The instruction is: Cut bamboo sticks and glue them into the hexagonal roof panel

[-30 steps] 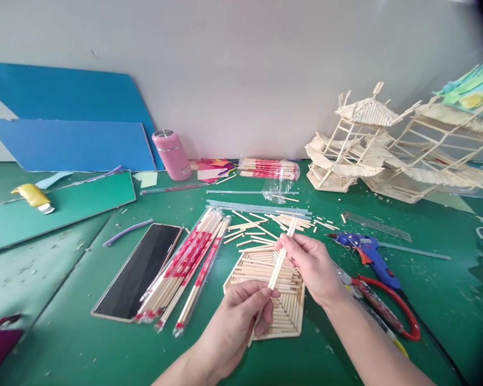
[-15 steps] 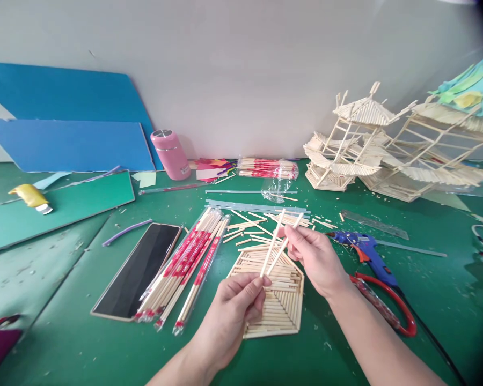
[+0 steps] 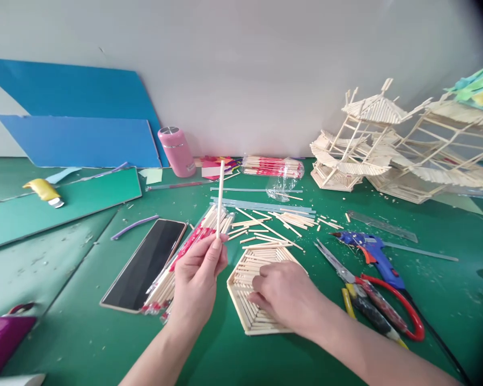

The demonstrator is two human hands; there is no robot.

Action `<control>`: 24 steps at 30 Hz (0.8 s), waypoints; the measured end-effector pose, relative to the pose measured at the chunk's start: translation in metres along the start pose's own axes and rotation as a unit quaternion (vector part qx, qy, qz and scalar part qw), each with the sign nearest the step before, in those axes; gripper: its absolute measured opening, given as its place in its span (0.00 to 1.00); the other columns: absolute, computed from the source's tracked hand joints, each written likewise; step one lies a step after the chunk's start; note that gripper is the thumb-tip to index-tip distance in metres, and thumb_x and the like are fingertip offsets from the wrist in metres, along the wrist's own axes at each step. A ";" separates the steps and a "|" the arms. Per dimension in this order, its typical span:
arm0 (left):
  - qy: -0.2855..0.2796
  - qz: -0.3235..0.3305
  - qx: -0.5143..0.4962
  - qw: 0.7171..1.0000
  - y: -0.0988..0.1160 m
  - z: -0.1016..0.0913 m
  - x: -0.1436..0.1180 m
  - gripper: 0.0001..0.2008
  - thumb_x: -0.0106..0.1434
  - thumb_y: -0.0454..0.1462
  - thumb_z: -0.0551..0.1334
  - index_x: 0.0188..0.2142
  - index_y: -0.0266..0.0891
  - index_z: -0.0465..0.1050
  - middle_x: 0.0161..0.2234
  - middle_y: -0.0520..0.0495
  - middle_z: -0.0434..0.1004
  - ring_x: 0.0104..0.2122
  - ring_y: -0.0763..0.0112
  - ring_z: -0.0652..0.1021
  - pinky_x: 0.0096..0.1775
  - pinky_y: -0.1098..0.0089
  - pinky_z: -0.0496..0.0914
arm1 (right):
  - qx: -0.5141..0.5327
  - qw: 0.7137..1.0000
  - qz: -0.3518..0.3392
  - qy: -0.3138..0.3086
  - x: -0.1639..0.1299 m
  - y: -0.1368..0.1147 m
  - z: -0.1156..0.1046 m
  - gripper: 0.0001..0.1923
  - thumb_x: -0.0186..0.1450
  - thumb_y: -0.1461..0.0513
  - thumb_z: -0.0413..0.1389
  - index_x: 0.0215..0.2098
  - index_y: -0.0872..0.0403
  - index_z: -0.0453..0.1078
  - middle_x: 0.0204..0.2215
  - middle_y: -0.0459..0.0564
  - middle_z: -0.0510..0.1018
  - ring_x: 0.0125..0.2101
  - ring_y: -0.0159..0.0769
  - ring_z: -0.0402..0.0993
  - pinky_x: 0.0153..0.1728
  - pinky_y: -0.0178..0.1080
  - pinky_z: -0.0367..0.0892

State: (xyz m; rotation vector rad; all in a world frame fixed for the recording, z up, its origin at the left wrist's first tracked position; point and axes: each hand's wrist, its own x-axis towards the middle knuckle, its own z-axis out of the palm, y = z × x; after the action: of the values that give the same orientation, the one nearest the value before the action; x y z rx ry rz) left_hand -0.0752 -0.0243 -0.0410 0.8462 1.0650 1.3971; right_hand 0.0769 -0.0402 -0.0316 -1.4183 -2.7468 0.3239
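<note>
My left hand [image 3: 199, 273] pinches the lower end of a pale wooden chopstick piece [image 3: 220, 198], which stands almost upright above the packed chopsticks [image 3: 197, 236]. On the table before me lies a hexagonal panel [image 3: 241, 300] made of many short chopstick lengths set side by side inside a frame. Over its right half my right hand [image 3: 285, 292] is bent down with curled fingers. Whatever those fingers hold, if anything, is hidden by the hand. Loose cut sticks [image 3: 295, 220] are scattered just behind the panel.
Right of the panel are pliers or cutters with red handles [image 3: 416, 321], yellow-black tools [image 3: 370, 308] and a blue glue gun [image 3: 372, 254]. Stick-built pagodas [image 3: 374, 115] stand behind. A phone [image 3: 148, 268] lies left, a pink bottle [image 3: 177, 153] and blue boards [image 3: 84, 139] farther back.
Both hands held two crossed sticks between them; now they are apart. My left hand has risen leftward with one stick visible, and my right hand has come down onto the panel.
</note>
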 end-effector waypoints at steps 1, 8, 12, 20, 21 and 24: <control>0.000 -0.001 0.007 1.000 -0.001 0.000 0.000 0.07 0.55 0.37 0.61 0.34 0.37 0.74 0.20 0.53 0.65 0.23 0.79 0.63 0.25 0.76 0.57 | -0.001 1.000 0.004 -0.003 0.001 -0.002 0.002 0.10 0.60 0.60 0.52 0.25 0.54 0.71 0.22 0.50 0.75 0.24 0.37 0.70 0.24 0.36 0.56; -0.027 -0.020 0.028 0.999 -0.004 0.002 -0.003 0.09 0.55 0.39 0.61 0.35 0.37 0.74 0.20 0.53 0.64 0.22 0.78 0.64 0.24 0.76 0.57 | 0.043 0.996 0.067 0.042 -0.012 0.008 -0.003 0.08 0.59 0.56 0.53 0.27 0.52 0.67 0.23 0.46 0.74 0.26 0.36 0.70 0.26 0.36 0.58; -0.067 -0.043 0.030 0.996 -0.003 0.003 -0.007 0.09 0.57 0.39 0.59 0.36 0.37 0.73 0.18 0.54 0.62 0.21 0.78 0.62 0.23 0.75 0.55 | 0.095 0.975 0.178 0.093 -0.044 0.034 -0.007 0.09 0.61 0.56 0.50 0.27 0.51 0.64 0.21 0.43 0.70 0.21 0.31 0.66 0.21 0.34 0.57; -0.106 -0.109 0.040 0.988 -0.006 0.011 -0.015 0.11 0.57 0.40 0.59 0.34 0.35 0.74 0.17 0.55 0.58 0.20 0.79 0.59 0.23 0.75 0.53 | 0.052 0.909 0.376 0.171 -0.145 0.082 0.035 0.16 0.58 0.50 0.49 0.40 0.49 0.62 0.39 0.51 0.69 0.35 0.41 0.70 0.34 0.41 0.67; -0.111 -0.117 0.047 0.986 -0.007 0.013 -0.015 0.11 0.57 0.40 0.59 0.34 0.35 0.74 0.17 0.55 0.58 0.20 0.80 0.59 0.24 0.75 0.54 | 0.042 0.909 0.378 0.171 -0.153 0.083 0.040 0.18 0.57 0.50 0.49 0.42 0.50 0.61 0.40 0.53 0.69 0.37 0.42 0.70 0.36 0.42 0.67; -0.122 -0.140 0.057 0.981 -0.008 0.018 -0.017 0.11 0.57 0.41 0.59 0.31 0.34 0.73 0.17 0.55 0.58 0.20 0.80 0.58 0.24 0.75 0.53 | 0.033 0.906 0.389 0.161 -0.167 0.082 0.052 0.22 0.56 0.53 0.49 0.47 0.53 0.57 0.42 0.56 0.68 0.40 0.44 0.69 0.41 0.45 0.66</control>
State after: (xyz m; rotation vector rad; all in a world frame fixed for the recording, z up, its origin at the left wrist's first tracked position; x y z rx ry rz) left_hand -0.0538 -0.0391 -0.0416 0.8872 1.0357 0.9791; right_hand 0.2341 -0.1382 -0.0879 -2.2447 -1.7915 0.1642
